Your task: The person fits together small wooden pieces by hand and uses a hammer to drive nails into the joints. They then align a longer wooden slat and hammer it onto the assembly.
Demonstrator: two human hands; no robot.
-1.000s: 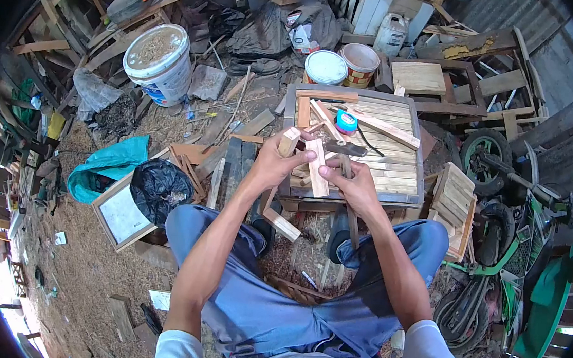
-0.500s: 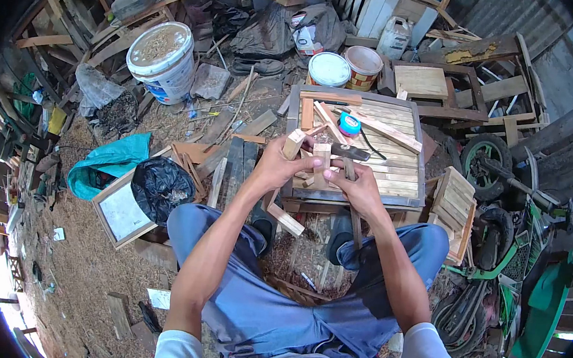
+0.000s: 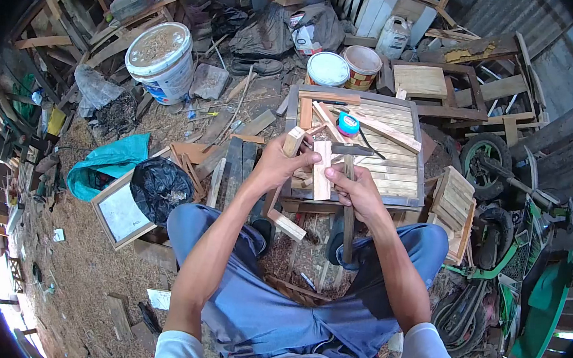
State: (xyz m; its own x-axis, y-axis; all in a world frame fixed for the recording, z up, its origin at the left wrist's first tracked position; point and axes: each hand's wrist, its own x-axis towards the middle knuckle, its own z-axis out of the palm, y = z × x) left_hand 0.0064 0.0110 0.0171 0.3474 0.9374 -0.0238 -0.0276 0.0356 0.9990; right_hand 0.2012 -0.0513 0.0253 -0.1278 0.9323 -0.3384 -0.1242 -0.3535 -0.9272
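Note:
My left hand [image 3: 278, 167] is closed round a joined wooden frame piece [image 3: 287, 226], whose squared upper end stands above the fingers and whose lower arm juts out toward my knees. Its thumb presses against a short pale wood block [image 3: 321, 175]. The right hand [image 3: 361, 194] grips a hammer [image 3: 347, 235] by its wooden handle, the dark head above the fist. Its thumb touches the block's right edge. Below both hands is a slatted wooden panel [image 3: 395, 182] with a dark border. On it lie a blue-and-pink tape measure [image 3: 348, 124] and several wood strips [image 3: 389, 131].
Paint buckets [image 3: 328, 69] stand behind the panel, and a large white bucket [image 3: 161, 66] is farther left. A black bag [image 3: 161, 188] sits at left. On the right are a slatted wooden piece [image 3: 453, 210] and a green motorbike frame [image 3: 508, 249]. Wood scraps litter the floor.
The wood block has turned so more of its long face shows. The hammer has swung, its head now lying level beside the block and its handle hanging down. The left hand has barely moved.

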